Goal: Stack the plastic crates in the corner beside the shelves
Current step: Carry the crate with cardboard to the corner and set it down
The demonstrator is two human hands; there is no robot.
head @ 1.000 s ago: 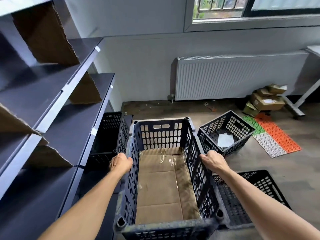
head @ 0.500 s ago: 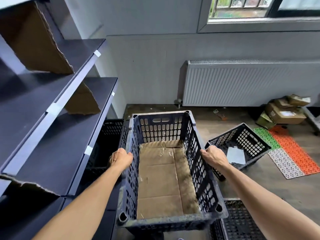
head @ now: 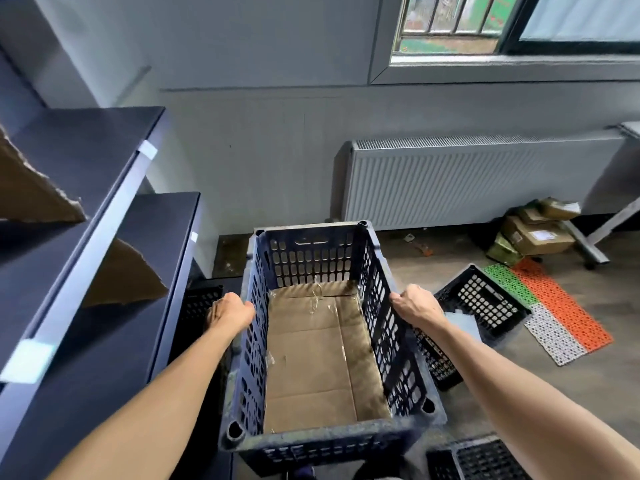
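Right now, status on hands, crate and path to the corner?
Left hand and right hand clamped on the blue crate side rims. Crate off the floor, cardboard liner inside. Black crate beside the shelves, ahead left.

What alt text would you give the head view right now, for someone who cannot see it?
Both bare hands, left hand and right hand, grip the long rims of a dark blue plastic crate lined with cardboard, held beside dark shelves. Another black crate lies tilted on the floor near a radiator.
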